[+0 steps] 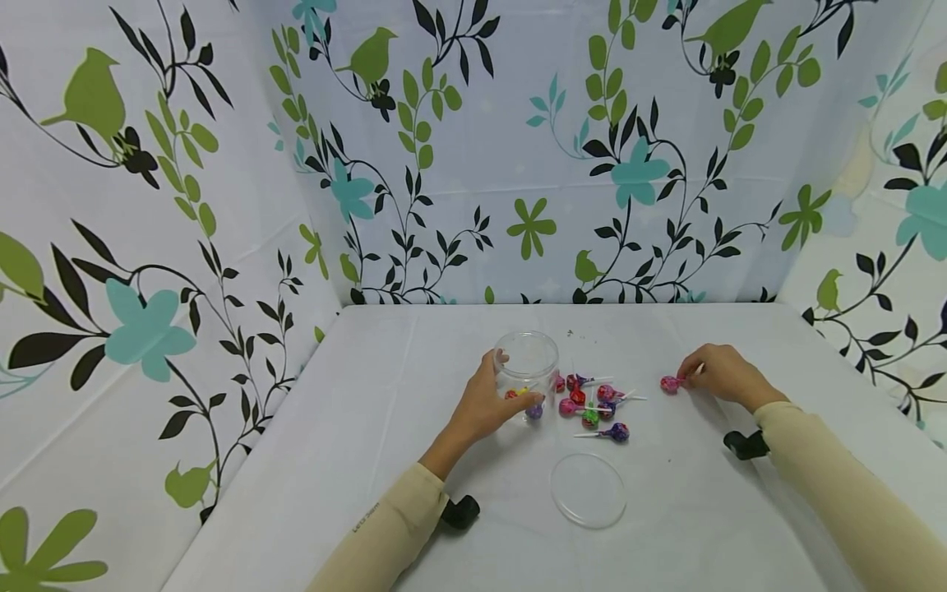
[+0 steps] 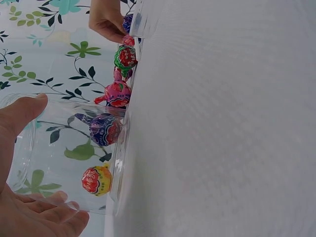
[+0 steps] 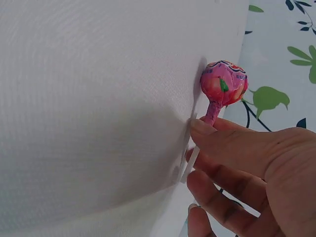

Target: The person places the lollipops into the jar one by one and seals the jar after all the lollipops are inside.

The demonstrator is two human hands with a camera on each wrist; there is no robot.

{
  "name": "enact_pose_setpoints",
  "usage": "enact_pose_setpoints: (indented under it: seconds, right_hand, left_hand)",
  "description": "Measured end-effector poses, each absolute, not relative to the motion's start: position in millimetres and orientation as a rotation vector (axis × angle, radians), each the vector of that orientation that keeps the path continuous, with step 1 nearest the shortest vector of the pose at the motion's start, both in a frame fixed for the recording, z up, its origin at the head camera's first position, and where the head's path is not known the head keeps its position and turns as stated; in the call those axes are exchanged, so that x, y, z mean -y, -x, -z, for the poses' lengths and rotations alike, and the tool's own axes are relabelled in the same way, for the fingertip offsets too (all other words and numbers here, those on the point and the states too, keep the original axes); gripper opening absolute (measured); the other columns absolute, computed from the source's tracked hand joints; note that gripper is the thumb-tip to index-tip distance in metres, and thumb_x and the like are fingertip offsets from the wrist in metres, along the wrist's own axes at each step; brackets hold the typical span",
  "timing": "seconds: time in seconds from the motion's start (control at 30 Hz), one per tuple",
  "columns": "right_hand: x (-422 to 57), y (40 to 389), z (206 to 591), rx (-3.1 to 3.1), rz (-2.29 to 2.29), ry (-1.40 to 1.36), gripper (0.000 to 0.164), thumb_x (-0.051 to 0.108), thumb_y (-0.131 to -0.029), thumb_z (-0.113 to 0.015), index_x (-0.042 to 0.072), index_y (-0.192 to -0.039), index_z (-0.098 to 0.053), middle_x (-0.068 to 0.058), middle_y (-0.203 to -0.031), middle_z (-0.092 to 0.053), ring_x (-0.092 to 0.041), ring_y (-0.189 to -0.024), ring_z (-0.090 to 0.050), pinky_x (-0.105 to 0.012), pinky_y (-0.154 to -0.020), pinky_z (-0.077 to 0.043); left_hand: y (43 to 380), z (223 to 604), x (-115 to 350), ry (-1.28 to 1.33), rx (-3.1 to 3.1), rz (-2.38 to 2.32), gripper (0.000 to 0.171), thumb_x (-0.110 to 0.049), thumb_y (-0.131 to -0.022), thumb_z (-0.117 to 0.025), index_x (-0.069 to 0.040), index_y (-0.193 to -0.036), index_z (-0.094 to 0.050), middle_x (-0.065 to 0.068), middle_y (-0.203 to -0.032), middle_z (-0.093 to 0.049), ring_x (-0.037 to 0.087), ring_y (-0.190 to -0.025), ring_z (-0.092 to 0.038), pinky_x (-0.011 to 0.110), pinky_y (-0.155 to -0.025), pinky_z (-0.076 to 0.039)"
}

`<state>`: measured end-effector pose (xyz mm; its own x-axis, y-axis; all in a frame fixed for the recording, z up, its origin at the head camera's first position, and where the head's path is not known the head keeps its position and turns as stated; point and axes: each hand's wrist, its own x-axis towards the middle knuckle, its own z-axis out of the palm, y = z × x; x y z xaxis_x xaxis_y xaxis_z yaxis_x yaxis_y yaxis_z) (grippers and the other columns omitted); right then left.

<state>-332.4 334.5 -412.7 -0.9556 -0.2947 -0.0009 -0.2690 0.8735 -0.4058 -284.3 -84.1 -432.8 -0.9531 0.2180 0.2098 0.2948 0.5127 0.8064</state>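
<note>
A clear jar [image 1: 527, 362] stands upright on the white table, with a few wrapped lollipops inside, among them a purple lollipop [image 2: 104, 130] and a yellow-and-red lollipop [image 2: 97, 179]. My left hand [image 1: 484, 403] holds the jar from its left side, thumb and fingers spread round the wall. Off to the right, my right hand [image 1: 719, 374] pinches a pink lollipop [image 3: 223, 84] by its stick, just below the twisted wrapper. Beside the jar lies a loose group of lollipops, including a green lollipop [image 1: 589, 418] and a purple one with its stick pointing left [image 1: 617, 432].
A round clear lid [image 1: 588, 491] lies flat on the table in front of the lollipops. Cloth printed with birds and leaves [image 1: 533, 164] hangs behind and at both sides of the white table [image 1: 414, 353]. A dark wrist camera [image 1: 460, 513] sticks out by the left sleeve.
</note>
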Motion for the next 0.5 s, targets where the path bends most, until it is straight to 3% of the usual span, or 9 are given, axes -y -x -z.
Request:
enact_pose_setpoints:
  seconds: [0.5]
  right_hand:
    - [-324.9,334.4,407.7,-3.007,0.643,0.541,0.008,-0.001,-0.092,-0.075,0.001,-0.097,-0.08,-0.011,-0.095,-0.074,-0.03,-0.087,-0.061,-0.05,-0.079,-0.058]
  left_hand:
    - [285.5,434.1,84.2,0.461,2.653,1.434,0.102,-0.047,-0.086,-0.084,-0.004,-0.159,-0.028,0.016,-0.156,-0.045,0.038,-0.141,-0.045,0.06,-0.11,-0.041]
